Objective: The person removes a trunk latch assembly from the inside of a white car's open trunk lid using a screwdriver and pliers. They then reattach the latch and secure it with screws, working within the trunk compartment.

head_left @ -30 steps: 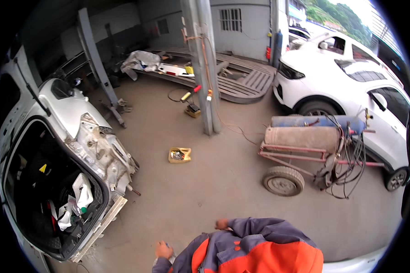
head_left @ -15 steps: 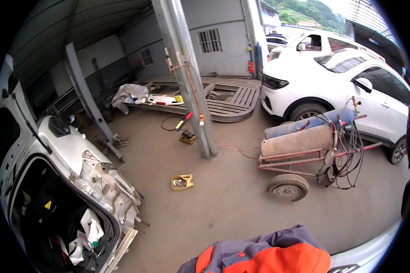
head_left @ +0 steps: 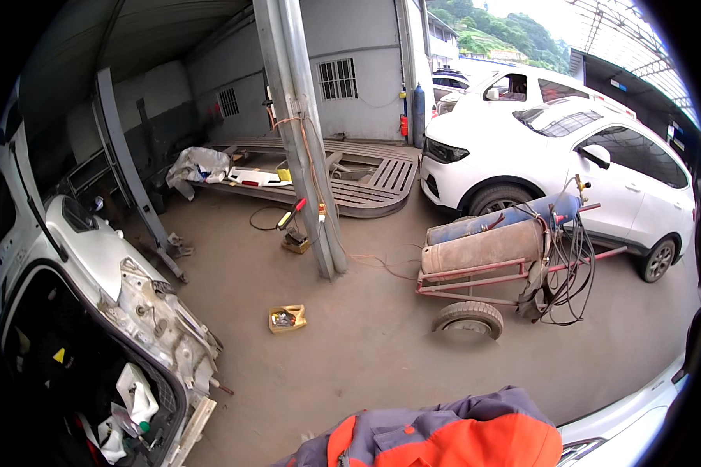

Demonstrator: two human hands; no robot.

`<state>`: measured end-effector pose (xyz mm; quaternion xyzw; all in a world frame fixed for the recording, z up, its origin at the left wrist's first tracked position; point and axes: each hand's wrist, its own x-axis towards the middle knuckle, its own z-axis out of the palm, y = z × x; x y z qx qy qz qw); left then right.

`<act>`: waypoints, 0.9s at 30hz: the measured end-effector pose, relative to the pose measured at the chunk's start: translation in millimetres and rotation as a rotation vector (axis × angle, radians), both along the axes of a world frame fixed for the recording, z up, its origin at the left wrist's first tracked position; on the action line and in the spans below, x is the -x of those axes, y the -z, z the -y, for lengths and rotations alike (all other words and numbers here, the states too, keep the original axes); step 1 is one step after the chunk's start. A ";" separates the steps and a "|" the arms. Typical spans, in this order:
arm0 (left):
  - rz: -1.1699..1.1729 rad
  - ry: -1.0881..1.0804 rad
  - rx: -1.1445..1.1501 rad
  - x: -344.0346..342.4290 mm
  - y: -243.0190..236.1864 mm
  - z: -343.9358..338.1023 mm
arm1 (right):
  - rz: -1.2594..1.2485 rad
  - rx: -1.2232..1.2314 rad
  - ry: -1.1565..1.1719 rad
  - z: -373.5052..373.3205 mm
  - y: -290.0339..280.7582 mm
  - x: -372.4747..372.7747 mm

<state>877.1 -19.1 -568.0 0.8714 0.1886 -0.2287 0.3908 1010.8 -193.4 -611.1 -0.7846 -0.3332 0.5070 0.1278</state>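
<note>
Orange and grey cloth of the person's jacket (head_left: 475, 444) fills the near middle. Both hands are out of sight, so I cannot tell whether their fingers are open, closed or gripping anything. Farther off, left of the middle, a yellow container (head_left: 291, 328) with an open top sits on the concrete floor (head_left: 350, 350), small tools lying inside it.

At near left stands a white vehicle (head_left: 82, 257) with its rear open and bare metal showing at one corner; a white plastic jug (head_left: 135, 393) lies inside its dark cargo space. Part of a pale car (head_left: 639, 416) shows at near right.

On the right, a red-framed cart (head_left: 483, 273) bears a tan cylinder (head_left: 483, 247) and a blue cylinder (head_left: 554, 207), dark hoses (head_left: 572, 288) hanging in loops at one end. Behind it is a white car (head_left: 607, 185). A metal post (head_left: 292, 117) rises left of the cart, and beyond it a slatted metal platform (head_left: 366, 208) lies low along the far wall (head_left: 382, 70).
</note>
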 end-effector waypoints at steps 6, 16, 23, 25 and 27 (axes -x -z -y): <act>0.007 0.015 0.069 5.9 0.6 22.7 | 0.021 -0.001 0.044 25.1 -11.3 -13.9; 0.037 0.038 0.166 -14.3 2.3 55.1 | 0.092 -0.041 0.215 51.7 -53.6 -38.6; 0.056 0.046 0.217 -26.8 -0.8 54.5 | 0.128 -0.115 0.271 46.2 -82.9 -53.1; 0.051 0.033 0.210 -21.1 -3.8 43.4 | 0.129 -0.139 0.285 44.1 -89.5 -55.5; 0.033 0.019 0.195 -10.1 -7.1 28.6 | 0.129 -0.155 0.303 45.1 -94.2 -54.1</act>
